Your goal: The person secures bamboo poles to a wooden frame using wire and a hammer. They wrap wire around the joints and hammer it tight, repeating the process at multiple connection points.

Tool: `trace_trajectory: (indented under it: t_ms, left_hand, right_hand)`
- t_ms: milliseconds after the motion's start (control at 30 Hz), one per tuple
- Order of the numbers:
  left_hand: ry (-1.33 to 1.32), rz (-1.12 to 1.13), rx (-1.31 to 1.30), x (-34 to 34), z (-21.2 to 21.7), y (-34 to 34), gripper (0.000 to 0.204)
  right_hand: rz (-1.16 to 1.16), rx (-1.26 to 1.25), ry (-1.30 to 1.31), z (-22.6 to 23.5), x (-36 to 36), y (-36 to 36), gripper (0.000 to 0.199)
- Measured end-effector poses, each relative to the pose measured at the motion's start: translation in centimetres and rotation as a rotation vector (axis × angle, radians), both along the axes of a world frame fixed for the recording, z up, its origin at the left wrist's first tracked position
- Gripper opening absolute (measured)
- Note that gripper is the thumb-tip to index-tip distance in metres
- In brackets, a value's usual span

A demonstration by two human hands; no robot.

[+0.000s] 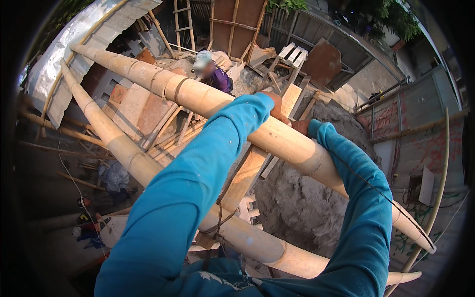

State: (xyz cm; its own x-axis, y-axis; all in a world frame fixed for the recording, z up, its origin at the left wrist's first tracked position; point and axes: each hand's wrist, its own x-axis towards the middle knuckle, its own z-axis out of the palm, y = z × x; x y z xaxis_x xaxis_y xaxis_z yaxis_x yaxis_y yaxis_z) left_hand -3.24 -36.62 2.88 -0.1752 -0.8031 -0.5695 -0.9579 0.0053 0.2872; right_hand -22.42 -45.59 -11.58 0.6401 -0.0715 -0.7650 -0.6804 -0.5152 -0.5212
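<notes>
From here, my left hand (pixel 278 107) and right hand (pixel 301 126) meet the pole (pixel 297 149) along its far edge; I can't tell their grip.

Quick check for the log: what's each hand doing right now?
Left hand: at the upper bamboo pole's far side; fingers partly hidden, grip cannot be told.
Right hand: beside the left, at the same pole; grip cannot be told.

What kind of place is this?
Probably an outdoor building site: there are thick bamboo poles, a big grey heap, perhaps sand, and lots of wooden boards lying about.
</notes>
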Motion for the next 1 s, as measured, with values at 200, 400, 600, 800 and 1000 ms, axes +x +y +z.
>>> trace_trajectory:
  t_ms: [200, 400, 600, 800, 1000]
  left_hand:
    - [-0.119, -0.074, 0.046, -0.1, -1.2, -1.1, 0.1]
    - [-0.132, -0.126, 0.045, -0.2, -0.6, -1.1, 0.068]
    - [-0.023, -0.02, 0.087, 1.2, 0.0, -0.1, 0.071]
    - [-0.001, -0.04, 0.028, 2.9, 0.5, -0.7, 0.071]
    - [-0.123, -0.041, -0.065, 3.1, 1.7, -0.2, 0.049]
  right_hand:
    - [0.127, 0.028, -0.097, -1.7, 0.0, -0.6, 0.061]
    - [-0.016, 0.18, -0.187, -0.5, -1.0, 0.2, 0.063]
    - [0.016, 0.045, -0.182, 5.2, 0.5, 2.5, 0.063]
    - [0.078, -0.058, -0.153, 6.6, 0.3, 1.4, 0.064]
    - [0.094, -0.047, -0.098, 6.8, 0.5, 1.4, 0.062]
